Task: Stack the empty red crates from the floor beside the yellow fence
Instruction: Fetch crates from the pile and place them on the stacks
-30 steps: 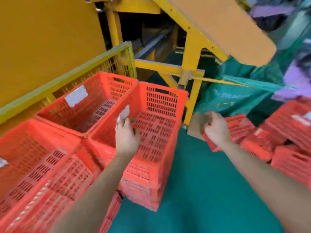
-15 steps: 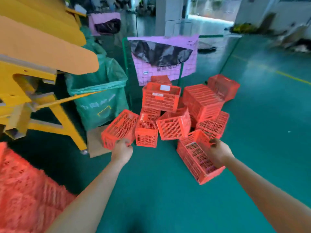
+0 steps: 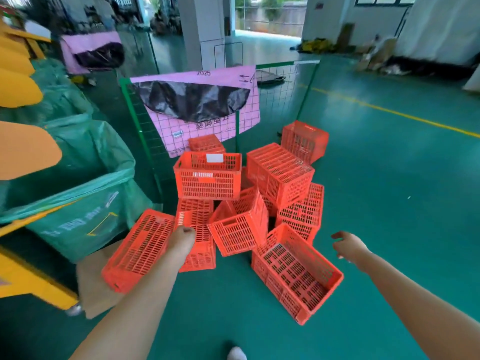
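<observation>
A heap of empty red crates [image 3: 207, 175] lies on the green floor in front of me. The nearest crate [image 3: 296, 271] sits upright with its open top towards me. To its left another crate [image 3: 140, 245] lies overturned, and a tilted crate [image 3: 239, 224] leans between them. My left hand [image 3: 183, 237] hovers in front of the overturned crates with loosely curled fingers and holds nothing. Off to the right of the nearest crate my right hand [image 3: 348, 245] reaches out, fingers relaxed and empty. The yellow fence and the stacks are out of view.
A green wire fence panel [image 3: 140, 131] with a pink sheet [image 3: 202, 107] stands behind the heap. A green-lined bin [image 3: 78, 203] and a yellow machine frame [image 3: 26, 279] are on the left, with cardboard [image 3: 93, 281] on the floor. Open green floor stretches to the right.
I have turned from the stacked crates by the yellow fence to the heap on the floor. Both hands left the stack and now reach towards the heap, empty.
</observation>
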